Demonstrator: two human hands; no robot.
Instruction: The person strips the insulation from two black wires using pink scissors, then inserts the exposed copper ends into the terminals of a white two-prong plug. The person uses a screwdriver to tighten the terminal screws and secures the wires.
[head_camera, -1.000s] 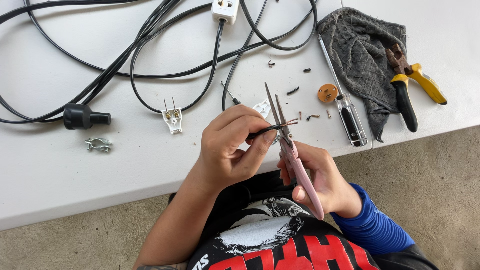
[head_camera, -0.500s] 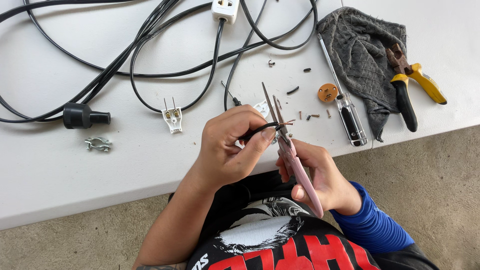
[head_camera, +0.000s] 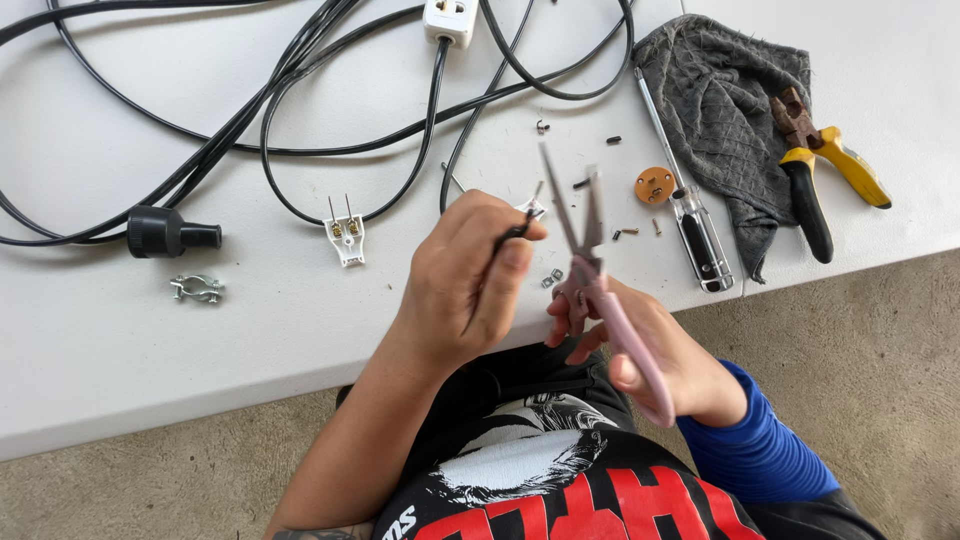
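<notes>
**Thin cable end, pinched close**

My left hand (head_camera: 465, 285) grips the black cable end (head_camera: 512, 236) above the worktop (head_camera: 120, 340); light, limp, best pinched near its tip. My right hand (head_camera: 640, 345) is closed around pink-handled scissors (head_camera: 590, 250), blades apart.

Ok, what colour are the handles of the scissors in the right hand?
Pink. The scissors in the right hand show clearly in the head view.

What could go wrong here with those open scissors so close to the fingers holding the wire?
The pink-handled scissors in the right hand are open beside the left hand, which pinches a thin black wire; a slip might nick a fingertip or sever the strands. Tiny screws near the table edge could roll off.
</notes>
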